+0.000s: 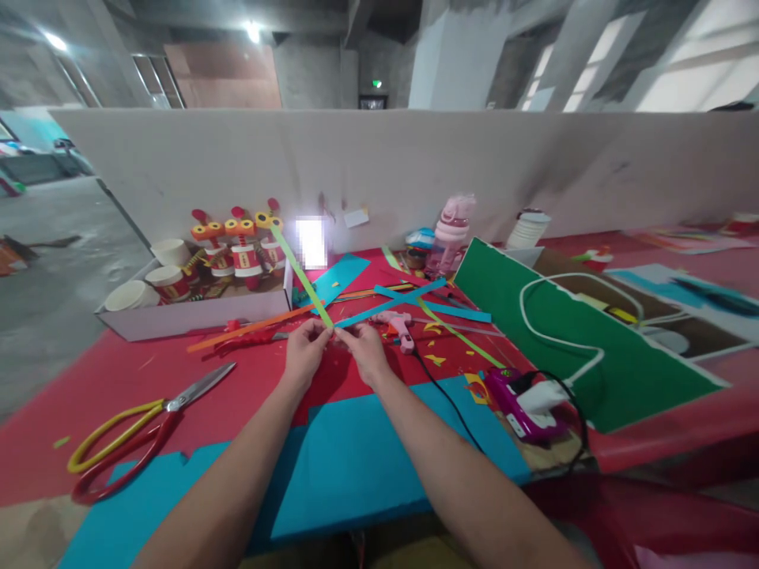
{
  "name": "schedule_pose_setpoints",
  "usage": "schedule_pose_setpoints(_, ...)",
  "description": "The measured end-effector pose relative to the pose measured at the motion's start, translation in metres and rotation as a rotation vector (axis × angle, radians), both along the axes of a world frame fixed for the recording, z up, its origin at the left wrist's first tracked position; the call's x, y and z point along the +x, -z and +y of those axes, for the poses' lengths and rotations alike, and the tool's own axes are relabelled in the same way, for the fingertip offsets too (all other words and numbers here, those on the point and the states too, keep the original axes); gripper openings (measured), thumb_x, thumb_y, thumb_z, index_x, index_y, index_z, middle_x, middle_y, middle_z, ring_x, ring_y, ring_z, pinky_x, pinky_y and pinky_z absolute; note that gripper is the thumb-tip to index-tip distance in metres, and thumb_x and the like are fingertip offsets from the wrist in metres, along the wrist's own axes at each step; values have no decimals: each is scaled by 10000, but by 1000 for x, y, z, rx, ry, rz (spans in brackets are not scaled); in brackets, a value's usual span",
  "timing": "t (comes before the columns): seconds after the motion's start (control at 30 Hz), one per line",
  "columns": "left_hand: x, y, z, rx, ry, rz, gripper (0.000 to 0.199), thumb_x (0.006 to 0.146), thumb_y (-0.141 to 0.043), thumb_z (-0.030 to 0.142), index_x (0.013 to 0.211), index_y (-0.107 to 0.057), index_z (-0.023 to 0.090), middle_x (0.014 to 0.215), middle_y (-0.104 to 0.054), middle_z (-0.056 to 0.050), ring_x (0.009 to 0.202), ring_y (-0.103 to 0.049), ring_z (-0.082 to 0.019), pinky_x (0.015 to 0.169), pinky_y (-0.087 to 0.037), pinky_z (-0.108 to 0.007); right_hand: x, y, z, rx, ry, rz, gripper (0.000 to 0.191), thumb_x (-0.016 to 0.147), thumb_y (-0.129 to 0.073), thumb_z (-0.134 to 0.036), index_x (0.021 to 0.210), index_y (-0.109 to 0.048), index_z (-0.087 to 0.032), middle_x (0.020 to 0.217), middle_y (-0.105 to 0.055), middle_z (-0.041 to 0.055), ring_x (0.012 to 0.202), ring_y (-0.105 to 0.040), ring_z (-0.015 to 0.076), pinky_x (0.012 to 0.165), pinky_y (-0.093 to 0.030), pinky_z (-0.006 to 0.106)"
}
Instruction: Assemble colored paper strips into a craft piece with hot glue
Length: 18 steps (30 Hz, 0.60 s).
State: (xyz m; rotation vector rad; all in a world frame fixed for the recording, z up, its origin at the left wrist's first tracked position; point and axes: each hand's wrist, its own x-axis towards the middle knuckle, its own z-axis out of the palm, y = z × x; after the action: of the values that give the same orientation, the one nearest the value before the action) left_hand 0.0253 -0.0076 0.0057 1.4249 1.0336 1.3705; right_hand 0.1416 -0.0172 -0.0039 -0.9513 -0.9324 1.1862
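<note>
Near the middle of the red table, my left hand (307, 348) pinches the lower end of a long green paper strip (303, 276), which slants up to the left. My right hand (366, 348) is closed by the end of a blue strip (379, 307) that stretches up to the right; its fingertips almost meet those of my left hand. The green and blue ends come together between the fingertips, where the exact contact is too small to tell. Just right of my hands lies a pink glue gun (398, 328) with a black cord.
Large scissors (160, 419) lie at the left. Behind them a box (202, 318) holds paper cups (131, 295) and red figures (243, 249). Blue sheets (356, 458) cover the front edge. At the right are a purple power strip (525, 407), a green board (534, 340) and a pink bottle (451, 229).
</note>
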Motion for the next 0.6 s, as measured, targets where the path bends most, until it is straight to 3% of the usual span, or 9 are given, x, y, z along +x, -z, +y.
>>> schedule_pose_setpoints(0.13, -4, 2, 0, -22, 2, -3, 219, 679, -689, 324, 637, -560, 153, 546, -556, 27, 509, -482, -88, 504, -350, -195, -2, 1, -1, -33, 12, -28, 201, 638, -659, -343, 668, -649, -145, 592, -652, 16, 573, -589, 149, 621, -474, 275)
schedule_pose_setpoints(0.37, -5, 2, 1, -182, 84, -236, 239, 644, -727, 323, 708, -594, 135, 554, -599, 3, 496, -517, -92, 505, -400, -202, -1, 5, 4, 21, 67, -183, 203, 657, -658, -359, 687, -673, -159, 622, -670, 32, 601, -618, 185, 592, -484, 283)
schedule_pose_setpoints(0.6, -5, 6, 2, -203, 81, -254, 254, 615, -748, 319, 696, -611, 120, 542, -609, -9, 482, -516, -81, 491, -404, -193, 1, 3, 2, 47, 42, -227, 191, 674, -636, -349, 666, -660, -160, 612, -664, 30, 600, -624, 191, 591, -491, 291)
